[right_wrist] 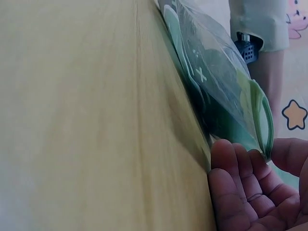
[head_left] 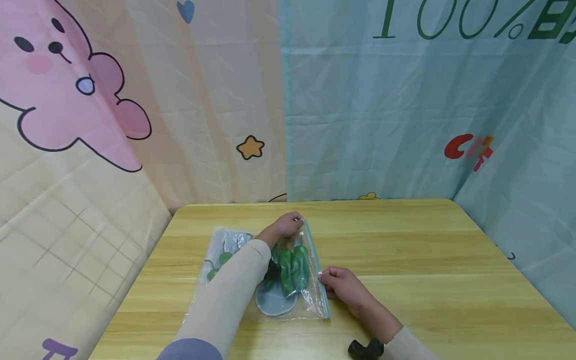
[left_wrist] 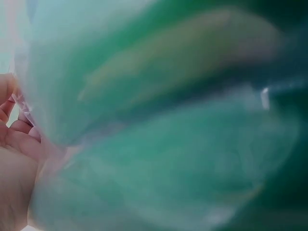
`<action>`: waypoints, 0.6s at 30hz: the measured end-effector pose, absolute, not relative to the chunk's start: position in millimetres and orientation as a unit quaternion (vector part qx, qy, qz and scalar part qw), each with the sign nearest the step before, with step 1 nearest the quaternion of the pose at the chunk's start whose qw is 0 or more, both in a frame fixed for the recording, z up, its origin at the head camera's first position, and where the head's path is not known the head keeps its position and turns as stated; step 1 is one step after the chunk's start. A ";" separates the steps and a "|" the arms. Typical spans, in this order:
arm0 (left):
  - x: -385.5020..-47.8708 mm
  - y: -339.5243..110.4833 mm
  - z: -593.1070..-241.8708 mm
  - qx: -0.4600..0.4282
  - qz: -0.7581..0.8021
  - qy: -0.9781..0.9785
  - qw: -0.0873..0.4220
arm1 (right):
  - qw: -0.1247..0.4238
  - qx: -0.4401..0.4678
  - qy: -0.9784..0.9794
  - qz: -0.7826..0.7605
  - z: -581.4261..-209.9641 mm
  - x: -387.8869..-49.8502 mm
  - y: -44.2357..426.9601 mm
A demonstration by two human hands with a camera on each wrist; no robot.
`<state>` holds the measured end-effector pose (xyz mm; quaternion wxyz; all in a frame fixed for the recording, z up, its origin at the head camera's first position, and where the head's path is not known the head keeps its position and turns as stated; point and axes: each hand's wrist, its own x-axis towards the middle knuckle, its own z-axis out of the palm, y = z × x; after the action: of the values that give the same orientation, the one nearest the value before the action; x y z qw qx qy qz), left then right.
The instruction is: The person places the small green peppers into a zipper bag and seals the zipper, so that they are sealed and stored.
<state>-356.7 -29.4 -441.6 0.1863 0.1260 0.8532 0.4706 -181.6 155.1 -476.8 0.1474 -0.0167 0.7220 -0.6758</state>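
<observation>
A clear plastic zip bag lies flat on the table, its pale green zip edge on the right. Green peppers and a pale round disc show through the film. My left hand reaches across and grips the far corner by the zip. Lower on that edge, my right hand pinches the zip between thumb and fingers, beside a small white piece. The right wrist view shows the zip end between thumb and fingertips. Blurred green plastic fills most of the left wrist view, with fingers at its left.
More clear plastic with small round green things lies left of my left forearm, partly hidden by it. The wooden table meets hanging printed cloth at the back. A black device sits by my right wrist.
</observation>
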 end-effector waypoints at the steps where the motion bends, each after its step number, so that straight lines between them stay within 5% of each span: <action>1: -356.6 -29.5 -441.0 0.125 0.470 0.854 0.186 | 0.147 -0.016 0.723 -0.675 -476.2 -181.1 155.2; 18: -358.7 -31.1 -439.1 0.129 0.455 0.859 0.196 | 0.159 0.001 0.721 -0.674 -477.3 -173.7 155.7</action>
<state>-358.7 -31.1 -439.1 0.1963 0.1286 0.8590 0.4550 -173.7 155.7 -477.3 0.1591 0.0008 0.7210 -0.6744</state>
